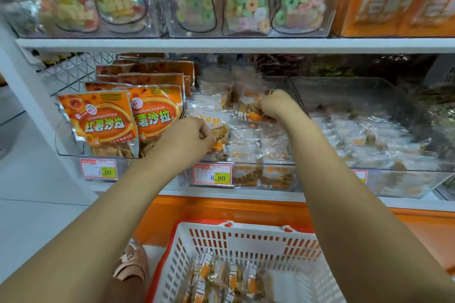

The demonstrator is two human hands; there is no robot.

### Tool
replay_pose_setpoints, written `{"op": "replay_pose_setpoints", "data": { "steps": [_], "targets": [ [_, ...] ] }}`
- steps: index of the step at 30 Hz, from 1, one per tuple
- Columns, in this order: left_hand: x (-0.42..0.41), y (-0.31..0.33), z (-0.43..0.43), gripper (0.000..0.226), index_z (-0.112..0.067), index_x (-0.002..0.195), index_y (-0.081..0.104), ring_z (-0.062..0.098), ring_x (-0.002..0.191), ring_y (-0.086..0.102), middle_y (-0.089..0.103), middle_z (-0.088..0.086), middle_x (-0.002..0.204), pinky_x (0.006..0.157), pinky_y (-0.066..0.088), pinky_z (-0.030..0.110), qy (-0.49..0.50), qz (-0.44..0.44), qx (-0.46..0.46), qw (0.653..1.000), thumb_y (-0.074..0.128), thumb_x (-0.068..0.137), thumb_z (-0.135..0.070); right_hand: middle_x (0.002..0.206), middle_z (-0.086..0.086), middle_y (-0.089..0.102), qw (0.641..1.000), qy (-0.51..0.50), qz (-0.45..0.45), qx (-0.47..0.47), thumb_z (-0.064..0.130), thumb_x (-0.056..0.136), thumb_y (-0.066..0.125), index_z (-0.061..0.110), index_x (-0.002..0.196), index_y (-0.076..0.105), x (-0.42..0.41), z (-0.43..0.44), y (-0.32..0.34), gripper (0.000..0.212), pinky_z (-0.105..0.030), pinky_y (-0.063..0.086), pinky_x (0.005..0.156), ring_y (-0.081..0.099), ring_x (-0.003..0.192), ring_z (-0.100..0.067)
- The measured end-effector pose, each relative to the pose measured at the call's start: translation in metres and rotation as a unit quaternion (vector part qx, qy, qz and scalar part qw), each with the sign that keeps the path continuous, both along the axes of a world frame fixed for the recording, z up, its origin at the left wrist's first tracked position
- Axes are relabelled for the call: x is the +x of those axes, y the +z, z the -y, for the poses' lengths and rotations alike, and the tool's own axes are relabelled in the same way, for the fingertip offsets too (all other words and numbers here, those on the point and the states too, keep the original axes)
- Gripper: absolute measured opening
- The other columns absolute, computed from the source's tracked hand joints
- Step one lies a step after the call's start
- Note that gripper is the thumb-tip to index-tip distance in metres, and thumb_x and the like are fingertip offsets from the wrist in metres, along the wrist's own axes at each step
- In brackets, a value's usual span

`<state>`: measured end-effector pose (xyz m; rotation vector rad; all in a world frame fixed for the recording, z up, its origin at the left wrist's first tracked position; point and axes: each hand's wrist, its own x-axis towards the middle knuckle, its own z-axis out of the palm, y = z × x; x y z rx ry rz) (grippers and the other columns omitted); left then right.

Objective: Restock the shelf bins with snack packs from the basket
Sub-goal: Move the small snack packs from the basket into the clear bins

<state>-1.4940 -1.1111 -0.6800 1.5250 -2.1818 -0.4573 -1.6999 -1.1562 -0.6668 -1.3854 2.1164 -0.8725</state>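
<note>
The orange packs (pixel 103 120) at the left carry "ONGSHUSHALA" and the big characters 红薯沙拉. The left price tag (pixel 99 169), on the left bin (pixel 73 155), shows 1.00. The middle price tag (pixel 212 174), on the middle bin (pixel 270 163), shows 8.80. On the far upper shelf, a candy bag (pixel 253 2) carries 班长. The other tags are too blurred to read.

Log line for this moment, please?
left hand: grips front snack pack | right hand: grips rear snack pack | place: middle bin | basket: packs inside

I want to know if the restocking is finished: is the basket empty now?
No, several snack packs lie in the bottom of the white basket.
</note>
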Motion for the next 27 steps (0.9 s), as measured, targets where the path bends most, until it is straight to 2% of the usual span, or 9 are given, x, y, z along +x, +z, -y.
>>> {"op": "replay_pose_setpoints", "data": {
  "steps": [2,4,12,17,20,21,23,25,27],
  "targets": [
    [0.001,0.0,0.0,0.01,-0.02,0.084,0.065,0.005,0.071,0.056,0.061,-0.009,0.075,0.062,0.046,0.027,-0.005,-0.003,0.006,1.0,0.06,0.09,-0.026,0.111,-0.021,0.059,1.0,-0.012,-0.014,-0.006,0.022,0.094,0.051,0.002,0.095,0.062,-0.001,0.007,-0.004,0.023,-0.033,0.046,0.085,0.058,0.102,-0.03],
    [0.002,0.0,0.001,0.01,-0.021,0.085,0.065,0.005,0.073,0.056,0.062,-0.009,0.076,0.064,0.047,0.027,-0.01,-0.005,0.014,1.0,0.061,0.09,-0.028,0.125,-0.021,0.058,0.998,-0.033,-0.044,-0.002,0.025,0.097,0.05,-0.003,0.117,0.06,0.0,0.008,-0.01,0.036,-0.032,0.045,0.091,0.055,0.116,-0.033],
    [0.002,0.001,0.001,0.009,-0.022,0.085,0.065,0.001,0.071,0.053,0.06,-0.011,0.074,0.057,0.039,0.021,-0.019,-0.005,0.013,1.0,0.06,0.091,-0.027,0.131,-0.019,0.054,0.999,0.007,0.008,0.033,0.012,0.097,0.045,-0.003,0.128,0.049,0.018,0.009,-0.009,0.035,-0.03,0.043,0.082,0.055,0.111,-0.029],
    [0.004,-0.004,-0.005,0.005,-0.023,0.087,0.061,0.003,0.075,0.055,0.06,-0.012,0.079,0.059,0.041,0.019,-0.027,-0.014,0.014,0.999,0.062,0.09,-0.027,0.121,-0.018,0.059,1.0,-0.022,0.006,0.004,0.019,0.093,0.055,0.002,0.108,0.056,0.013,0.0,-0.008,0.022,-0.025,0.043,0.064,0.058,0.093,-0.027],
    [0.006,-0.008,-0.013,0.004,-0.023,0.089,0.06,0.002,0.075,0.056,0.06,-0.012,0.079,0.06,0.043,0.019,-0.039,-0.027,-0.008,0.999,0.061,0.091,-0.026,0.134,-0.021,0.046,0.997,-0.061,-0.028,-0.028,0.023,0.094,0.053,-0.001,0.123,0.048,0.016,-0.021,-0.005,0.038,-0.034,0.045,0.087,0.053,0.115,-0.033],
    [0.008,-0.009,-0.017,0.006,-0.022,0.088,0.06,0.002,0.074,0.056,0.06,-0.012,0.079,0.06,0.043,0.02,-0.041,-0.036,-0.025,0.998,0.06,0.092,-0.027,0.131,-0.02,0.047,0.995,-0.062,-0.047,-0.067,0.022,0.094,0.052,0.001,0.121,0.048,0.019,-0.031,-0.004,0.035,-0.033,0.043,0.088,0.052,0.115,-0.033],
    [0.011,-0.013,-0.027,0.02,-0.019,0.078,0.059,0.006,0.069,0.056,0.062,-0.006,0.073,0.057,0.042,0.024,-0.041,-0.047,-0.061,0.996,0.056,0.094,-0.03,0.098,-0.015,0.061,0.984,-0.033,-0.077,-0.156,0.02,0.093,0.05,0.01,0.086,0.056,0.028,-0.054,-0.009,0.014,-0.03,0.043,0.073,0.057,0.09,-0.031],
    [0.017,-0.02,-0.036,0.036,-0.013,0.068,0.06,0.013,0.062,0.057,0.062,0.003,0.064,0.056,0.042,0.029,-0.045,-0.028,-0.067,0.996,0.051,0.095,-0.034,0.063,-0.006,0.053,0.979,0.015,-0.1,-0.179,0.025,0.094,0.051,0.013,0.059,0.044,0.042,-0.082,-0.019,0.037,-0.029,0.037,0.056,0.05,0.064,-0.025],
    [0.024,-0.032,-0.046,0.042,-0.012,0.063,0.06,0.013,0.055,0.055,0.059,0.003,0.057,0.052,0.036,0.029,-0.052,0.014,-0.035,0.998,0.049,0.096,-0.036,0.057,-0.005,0.048,0.979,0.076,-0.098,-0.163,0.032,0.094,0.052,0.013,0.057,0.043,0.057,-0.108,-0.037,0.043,-0.031,0.036,0.053,0.046,0.056,-0.021]
  ]
}}
